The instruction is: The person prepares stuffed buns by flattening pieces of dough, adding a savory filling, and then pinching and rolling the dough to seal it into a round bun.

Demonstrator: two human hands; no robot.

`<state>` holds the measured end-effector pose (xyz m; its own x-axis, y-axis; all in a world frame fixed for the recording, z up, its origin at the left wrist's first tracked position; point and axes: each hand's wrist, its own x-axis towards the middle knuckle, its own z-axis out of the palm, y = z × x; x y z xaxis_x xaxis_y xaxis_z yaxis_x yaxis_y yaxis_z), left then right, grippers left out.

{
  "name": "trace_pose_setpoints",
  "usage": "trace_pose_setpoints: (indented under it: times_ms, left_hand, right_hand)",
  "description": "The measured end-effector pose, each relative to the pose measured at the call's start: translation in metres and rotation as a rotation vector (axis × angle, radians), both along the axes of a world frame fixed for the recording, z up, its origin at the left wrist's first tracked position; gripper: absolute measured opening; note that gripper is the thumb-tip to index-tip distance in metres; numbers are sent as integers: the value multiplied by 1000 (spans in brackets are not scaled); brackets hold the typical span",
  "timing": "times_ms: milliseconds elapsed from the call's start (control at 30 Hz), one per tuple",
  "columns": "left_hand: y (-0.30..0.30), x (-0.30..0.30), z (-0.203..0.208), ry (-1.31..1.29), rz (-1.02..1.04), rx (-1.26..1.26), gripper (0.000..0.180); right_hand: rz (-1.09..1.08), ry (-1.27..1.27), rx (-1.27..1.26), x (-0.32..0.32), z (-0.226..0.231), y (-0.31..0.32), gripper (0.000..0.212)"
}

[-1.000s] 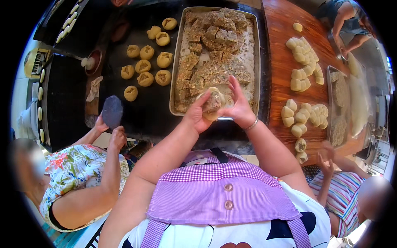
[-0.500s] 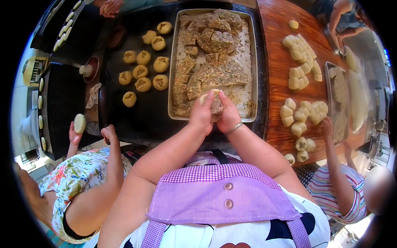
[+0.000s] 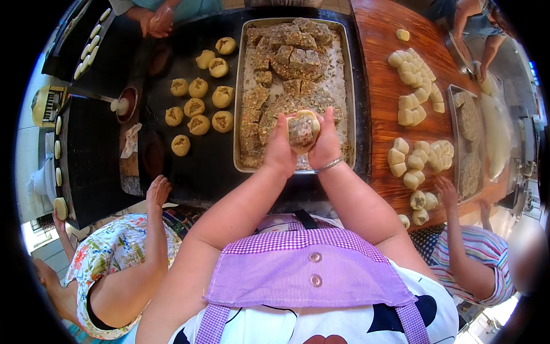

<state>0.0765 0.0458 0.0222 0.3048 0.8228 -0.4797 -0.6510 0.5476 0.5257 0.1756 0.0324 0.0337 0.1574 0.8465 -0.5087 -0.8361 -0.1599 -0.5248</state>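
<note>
Between my left hand (image 3: 278,148) and my right hand (image 3: 325,144) is a filled dough bun (image 3: 303,131). Pale dough rims it, and a greyish-brown chunky filling shows at its open top. My palms cup it from both sides, thumbs and fingertips along its edge. Beneath my hands, a large metal tray (image 3: 351,74) carries crumbly slabs of the same-looking filling (image 3: 291,54), some cut into blocks. To the left, several round filled buns (image 3: 198,124) with partly open tops stand on the black table.
On the wooden table (image 3: 384,34) to the right lie clusters of dough pieces (image 3: 411,69) and a second tray (image 3: 456,137) of filling. Co-workers stand left and right. One at far left touches a flat dough disc (image 3: 61,207); clasped hands (image 3: 158,22) show at the back.
My hands have turned and spread a little, so the bun's filling now faces up. The left co-worker's dough disc has moved toward the rack at far left. A person has come nearer at the back.
</note>
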Motion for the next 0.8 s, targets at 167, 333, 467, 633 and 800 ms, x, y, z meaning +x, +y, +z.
trace_pose_setpoints:
  times_ms: [167,333,467,633,800]
  left_hand:
    - [-21,16,6,399,18,222,38]
    - [-22,13,-10,563,58,277,36]
    - [-9,4,2,549,-36,291,56]
    - [1,-15,11,251,-113,257,57]
    - [-8,-10,22,46,-85,128,38]
  right_hand:
    - [-74,-643,-79,-18,-34,-5,28]
    - [-154,-599,-22,-32,-40,-8,20]
    - [-208,-291,-35,-31,-32,-4,29]
    - [-269,-162,-59,-39,18,-2,37]
    - [-50,-414,60,-13,8,-14,37]
